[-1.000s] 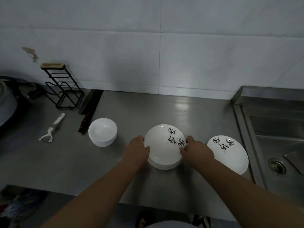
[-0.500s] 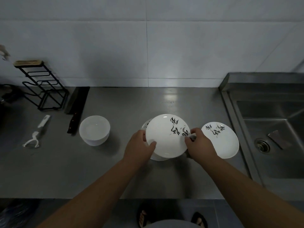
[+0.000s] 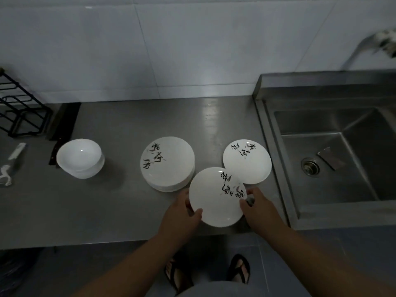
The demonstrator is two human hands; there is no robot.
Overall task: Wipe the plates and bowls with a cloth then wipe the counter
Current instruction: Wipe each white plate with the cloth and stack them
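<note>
Now the left hand [image 3: 180, 217] and right hand [image 3: 260, 211] hold one plate [image 3: 215, 202], each grip pinching an opposite rim, over the tabletop [image 3: 107, 202], just in front of the plate stack [image 3: 167, 163] and single plate [image 3: 250, 166]

Black flip-flops [image 3: 239, 270] — grey garment [image 3: 214, 291].

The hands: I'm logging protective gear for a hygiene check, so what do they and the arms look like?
The left hand and right hand are bare: no gloves, and no watch or bracelet shows at the wrists. Both forearms are uncovered too, with no sleeve in view.
</note>
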